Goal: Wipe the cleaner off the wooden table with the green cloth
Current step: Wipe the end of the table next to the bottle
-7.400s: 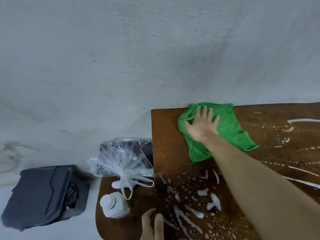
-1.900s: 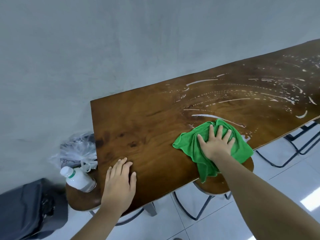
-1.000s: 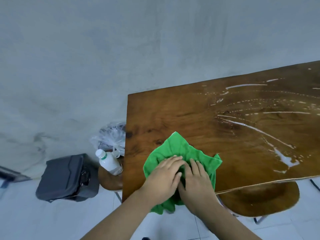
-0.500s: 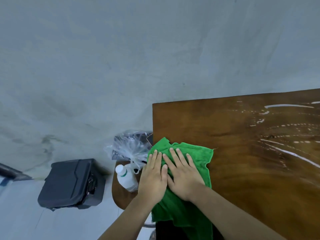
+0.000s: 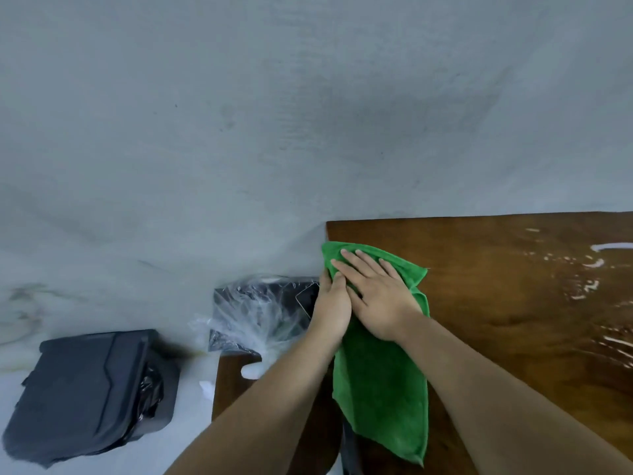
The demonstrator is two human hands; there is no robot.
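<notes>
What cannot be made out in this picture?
All head view.
1. Brown wooden table surface under the green fabric cloth: cloth and hands cover it.
2. Left hand fingers: the flat right hand overlaps them; grip unclear.
3. White cleaner streaks: cut by the right edge.
4. Small white object: left forearm hides most.

Left hand (image 5: 331,311), right hand (image 5: 376,298) bare; forearms bare to frame edge; nails apparently short.
</notes>
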